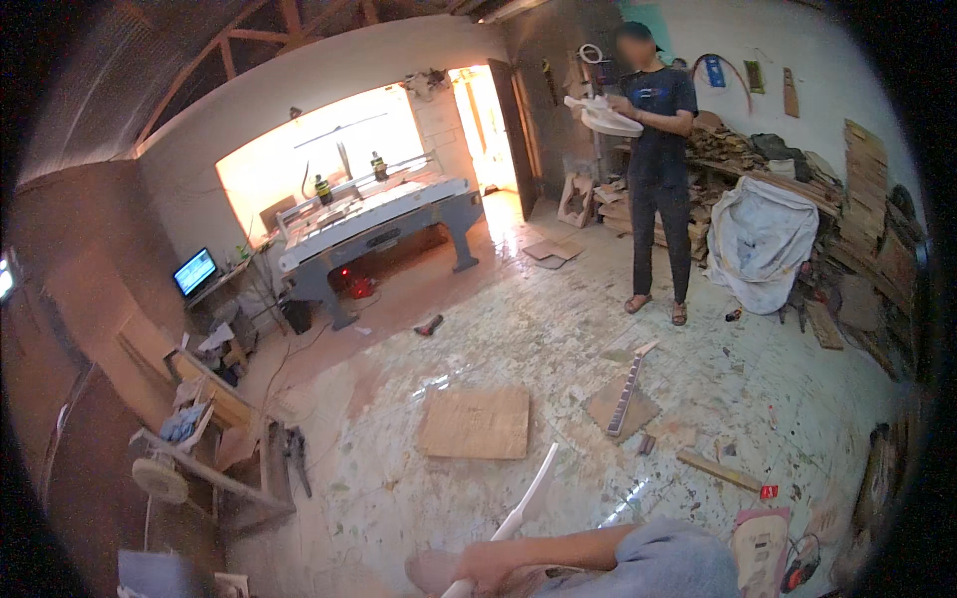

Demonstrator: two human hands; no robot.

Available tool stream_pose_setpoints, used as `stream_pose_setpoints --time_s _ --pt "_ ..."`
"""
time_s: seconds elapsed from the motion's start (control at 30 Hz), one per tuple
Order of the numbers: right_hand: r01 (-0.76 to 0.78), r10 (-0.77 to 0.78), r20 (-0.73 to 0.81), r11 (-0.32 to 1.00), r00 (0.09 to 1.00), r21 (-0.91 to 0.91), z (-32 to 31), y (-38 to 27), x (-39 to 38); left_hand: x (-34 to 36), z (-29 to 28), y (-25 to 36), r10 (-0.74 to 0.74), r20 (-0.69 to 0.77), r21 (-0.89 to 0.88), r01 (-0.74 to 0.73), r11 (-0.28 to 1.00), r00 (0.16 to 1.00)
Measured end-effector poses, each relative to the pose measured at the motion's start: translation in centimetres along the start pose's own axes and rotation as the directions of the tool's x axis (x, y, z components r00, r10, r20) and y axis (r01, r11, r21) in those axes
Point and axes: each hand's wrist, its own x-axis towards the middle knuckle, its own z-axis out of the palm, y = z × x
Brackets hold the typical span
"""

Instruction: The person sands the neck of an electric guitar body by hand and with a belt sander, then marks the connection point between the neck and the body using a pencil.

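At the lower edge one hand, seemingly the right since its forearm enters from the right, is clenched around a long white curved strip rising over the pale floor. The left hand is out of view. Beyond lie a flat brown cardboard sheet and a dark fretted guitar neck. Farther off, a grey routing machine stands; another person holds a white guitar-shaped piece.
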Motion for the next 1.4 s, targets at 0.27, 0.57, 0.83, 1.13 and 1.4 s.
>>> stream_pose_setpoints --time_s 0.27,0.57,0.83,1.13,1.4 --pt "0.023 0.049 -0.284 0.969 0.958 0.245 -0.3 -3.8 2.2 -6.0 -2.3 4.2 -0.077 -0.186 -0.192 0.041 0.98 0.979" --pt "-0.066 0.312 -0.368 0.832 0.876 0.55 -7.5 -14.6 7.6 -9.4 1.2 3.0 -0.842 -0.269 -0.797 0.383 0.467 0.466" --pt "0.309 0.033 -0.39 0.55 0.92 0.776 -9.9 -18.8 15.0 -3.6 1.1 -1.6 -0.826 -0.42 -0.774 0.326 0.542 0.376" --pt "0.6 -0.262 -0.548 0.481 0.795 0.64 -20.3 -22.8 24.1 -8.0 6.6 -6.4 -0.811 -0.566 -0.704 0.425 0.57 0.15" --pt "0.647 -0.43 -0.501 0.326 0.751 0.689 -22.5 -26.0 30.2 -10.5 9.1 -8.9 -0.812 -0.551 -0.71 0.402 0.578 0.193"
